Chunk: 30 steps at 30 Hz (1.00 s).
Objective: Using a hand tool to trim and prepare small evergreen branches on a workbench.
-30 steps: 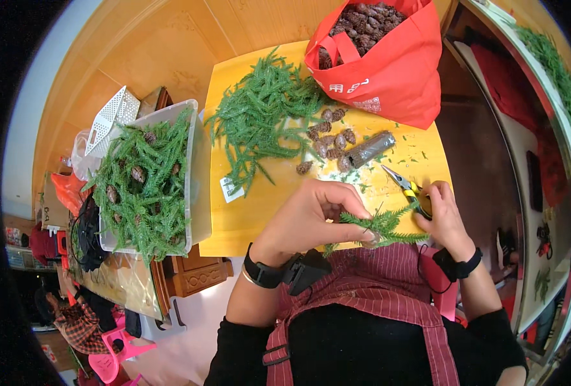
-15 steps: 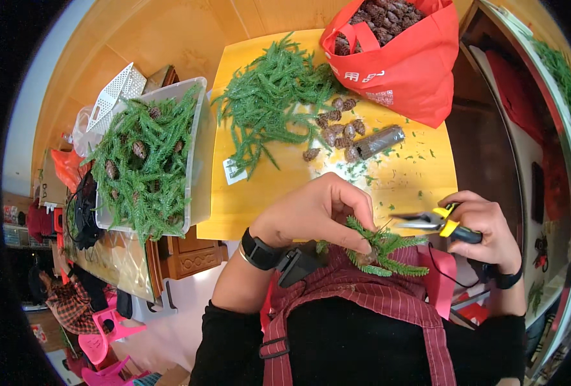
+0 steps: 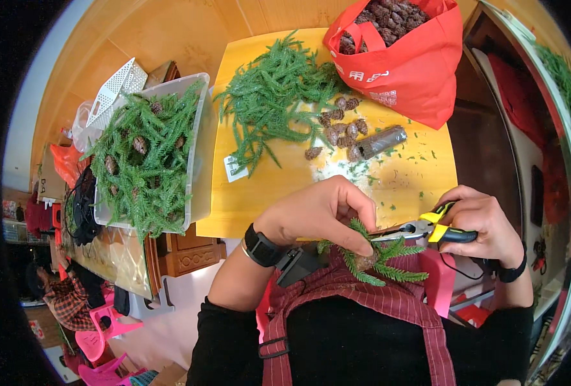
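Note:
My left hand [image 3: 321, 212] pinches a green artificial pine sprig [image 3: 401, 275] above my lap, its needled branches fanning out below my fingers. A brown pine cone [image 3: 365, 262] shows at the middle of the sprig, partly covered by my thumb. In my right hand [image 3: 485, 225] is a pair of pliers [image 3: 417, 228] with yellow and black handles. Their metal jaws reach in over the sprig, right by my left fingertips. What exactly lies between the jaws is hidden.
A yellow table [image 3: 259, 206] carries a heap of green sprigs [image 3: 279, 96], loose pine cones [image 3: 346, 135], a dark wrapped roll [image 3: 383, 141] and a red bag [image 3: 407, 77] of cones. Left stands a clear plastic bin [image 3: 198, 161] of sprigs with cones. Someone in a checked shirt [image 3: 70, 299] sits far left.
The pliers have moved left, from beside the sprig to my left fingertips, and their handles have come closer together. My left hand keeps its pinch on the sprig.

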Available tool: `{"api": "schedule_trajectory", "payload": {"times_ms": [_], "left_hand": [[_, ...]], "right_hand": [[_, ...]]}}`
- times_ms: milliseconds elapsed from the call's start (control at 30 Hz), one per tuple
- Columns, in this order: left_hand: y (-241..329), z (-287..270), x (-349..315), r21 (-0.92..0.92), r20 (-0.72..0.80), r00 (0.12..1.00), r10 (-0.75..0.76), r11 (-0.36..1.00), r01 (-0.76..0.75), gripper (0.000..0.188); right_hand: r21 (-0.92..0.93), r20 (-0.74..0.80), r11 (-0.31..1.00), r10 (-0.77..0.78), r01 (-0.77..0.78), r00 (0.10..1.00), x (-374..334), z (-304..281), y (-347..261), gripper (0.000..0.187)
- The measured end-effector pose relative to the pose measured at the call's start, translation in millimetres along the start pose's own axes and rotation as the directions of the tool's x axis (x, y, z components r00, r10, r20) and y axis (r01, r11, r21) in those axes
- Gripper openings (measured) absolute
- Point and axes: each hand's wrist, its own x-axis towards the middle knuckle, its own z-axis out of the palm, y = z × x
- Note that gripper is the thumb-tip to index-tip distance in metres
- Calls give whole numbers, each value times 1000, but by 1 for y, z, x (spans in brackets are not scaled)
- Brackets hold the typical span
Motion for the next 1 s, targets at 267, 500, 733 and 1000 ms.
{"api": "schedule_trajectory", "payload": {"times_ms": [267, 500, 733, 1000], "left_hand": [[0, 1, -2, 26, -53, 999, -10, 1000, 12, 20], [8, 9, -2, 77, -242, 969, 50, 996, -32, 18], [8, 23, 3, 608, -492, 746, 448, 791, -74, 13], [8, 27, 17, 981, -136, 443, 886, 57, 187, 13]], "right_hand": [[-33, -80, 999, -15, 13, 997, -2, 5, 2, 30], [-120, -203, 993, -12, -12, 979, -5, 14, 5, 31], [-155, -340, 979, 72, -131, 938, -1, 29, 3, 28], [157, -332, 925, 378, -345, 864, -2, 48, -8, 17]]}}
